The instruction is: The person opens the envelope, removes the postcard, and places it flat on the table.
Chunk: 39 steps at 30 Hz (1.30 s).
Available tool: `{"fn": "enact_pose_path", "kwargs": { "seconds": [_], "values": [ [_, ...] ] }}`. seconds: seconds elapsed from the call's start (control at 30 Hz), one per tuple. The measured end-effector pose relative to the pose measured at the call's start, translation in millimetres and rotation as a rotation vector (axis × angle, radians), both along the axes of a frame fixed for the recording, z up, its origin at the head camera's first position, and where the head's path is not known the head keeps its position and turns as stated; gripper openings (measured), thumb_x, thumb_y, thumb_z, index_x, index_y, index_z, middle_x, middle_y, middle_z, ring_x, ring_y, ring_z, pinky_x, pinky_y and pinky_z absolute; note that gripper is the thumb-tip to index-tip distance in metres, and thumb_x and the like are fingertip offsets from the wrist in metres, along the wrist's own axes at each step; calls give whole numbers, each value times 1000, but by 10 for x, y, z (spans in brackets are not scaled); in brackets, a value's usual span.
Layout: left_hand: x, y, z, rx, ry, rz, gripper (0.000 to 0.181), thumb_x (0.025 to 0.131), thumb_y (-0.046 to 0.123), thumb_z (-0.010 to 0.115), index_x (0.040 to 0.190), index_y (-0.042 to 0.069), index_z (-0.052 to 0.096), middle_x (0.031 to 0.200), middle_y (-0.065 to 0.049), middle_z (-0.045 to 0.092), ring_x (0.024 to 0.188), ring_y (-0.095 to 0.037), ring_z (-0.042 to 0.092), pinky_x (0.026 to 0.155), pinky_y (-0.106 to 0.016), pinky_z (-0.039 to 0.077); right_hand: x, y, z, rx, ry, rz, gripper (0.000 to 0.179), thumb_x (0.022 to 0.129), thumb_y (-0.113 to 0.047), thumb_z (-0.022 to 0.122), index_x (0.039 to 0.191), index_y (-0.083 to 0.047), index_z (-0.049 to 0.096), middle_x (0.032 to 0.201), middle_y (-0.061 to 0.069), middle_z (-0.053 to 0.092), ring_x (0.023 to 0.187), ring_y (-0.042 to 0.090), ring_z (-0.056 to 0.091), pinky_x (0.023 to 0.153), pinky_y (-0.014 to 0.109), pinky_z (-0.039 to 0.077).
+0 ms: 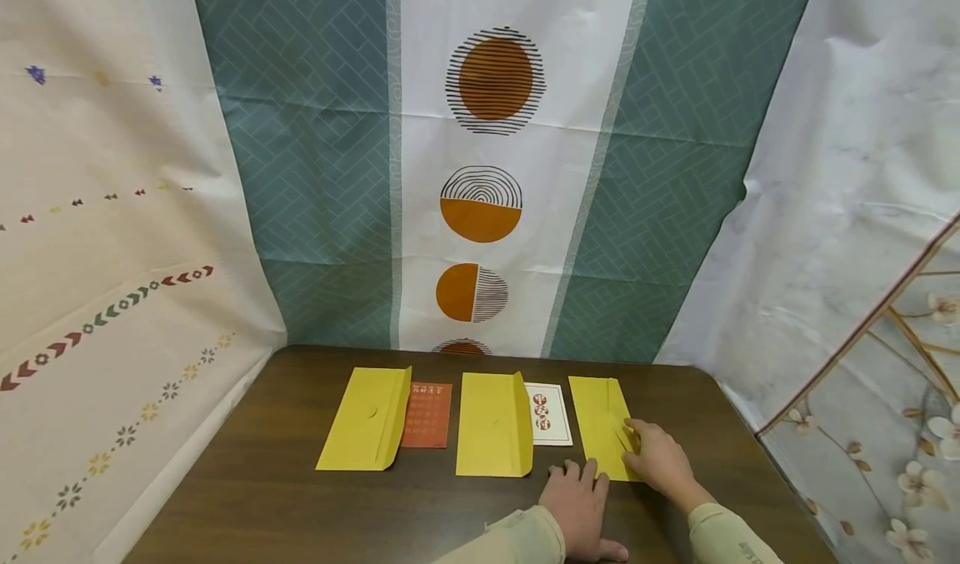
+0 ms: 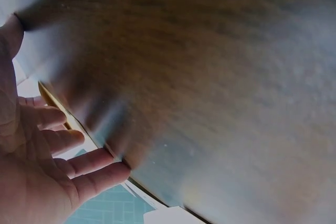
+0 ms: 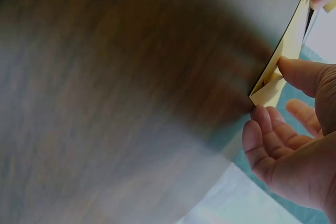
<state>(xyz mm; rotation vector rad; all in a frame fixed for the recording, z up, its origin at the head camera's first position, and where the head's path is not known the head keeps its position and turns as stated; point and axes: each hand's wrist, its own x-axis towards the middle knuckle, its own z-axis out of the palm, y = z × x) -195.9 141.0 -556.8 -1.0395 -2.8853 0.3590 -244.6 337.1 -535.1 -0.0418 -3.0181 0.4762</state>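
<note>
Three yellow envelopes lie in a row on the brown table. The left envelope (image 1: pixel 360 418) and middle envelope (image 1: pixel 483 426) have their flaps raised on the right side. At the right envelope (image 1: pixel 596 414), my right hand (image 1: pixel 662 464) pinches the flap side. In the right wrist view, the thumb (image 3: pixel 302 74) is against the creased envelope edge (image 3: pixel 268 88), with curled fingers beside it. My left hand (image 1: pixel 576 506) rests on the table with its fingers spread, fingertips near that envelope's lower edge. The left wrist view shows the left palm (image 2: pixel 26 171) and extended fingers.
A red card (image 1: pixel 427 414) lies beside the left envelope, partly beneath its flap. A white card with red round prints (image 1: pixel 551 416) is right of the middle envelope. Behind the table (image 1: pixel 285 481) hangs a patterned cloth (image 1: pixel 322 172); more cloths flank both sides.
</note>
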Motion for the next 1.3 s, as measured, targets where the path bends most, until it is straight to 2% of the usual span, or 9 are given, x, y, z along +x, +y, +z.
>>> {"fn": "enact_pose_path", "kwargs": {
  "seconds": [0.27,0.5,0.67,0.77,0.93,1.07,1.3],
  "values": [
    [-6,-38,99,-3,-71,-16,97,82,101,39,157,40,46,159,11,47,140,-21,54,108,-46,52,41,-80,33,0,10,-1,57,88,-13,82,139,5,64,131,32,68,121,51,67,99,66,54],
    [1,-14,116,26,-70,-19,94,81,100,46,153,39,51,154,11,52,136,-21,56,105,-46,54,69,-36,42,14,-1,2,59,89,-15,83,141,3,63,136,32,65,124,51,65,99,66,54],
    [8,4,149,30,-83,-11,91,80,98,52,150,40,54,151,13,54,133,-20,57,104,-45,55,80,-11,39,55,32,30,58,88,-16,85,140,2,64,135,32,65,119,51,67,93,65,57],
    [-4,1,141,47,-85,2,92,78,98,54,150,40,55,151,12,54,134,-21,57,104,-46,54,58,-16,32,62,49,42,57,88,-15,85,139,2,65,134,32,65,116,50,69,90,64,58],
    [-36,3,64,75,-68,17,94,77,100,54,148,39,56,151,11,54,134,-22,58,105,-47,54,27,-35,26,35,41,45,55,90,-13,83,139,2,65,136,32,64,115,48,70,88,63,59],
    [-57,10,13,67,-54,11,93,76,101,52,147,40,56,150,12,54,132,-21,58,103,-46,55,26,-34,32,46,36,36,55,90,-14,82,139,1,65,136,32,64,113,47,71,87,63,59],
    [-35,9,57,57,-77,20,92,77,100,54,148,41,55,151,13,53,134,-21,57,105,-46,54,66,48,116,66,98,73,55,89,-16,82,138,2,66,133,33,65,105,49,72,79,62,59]
  ]
}}
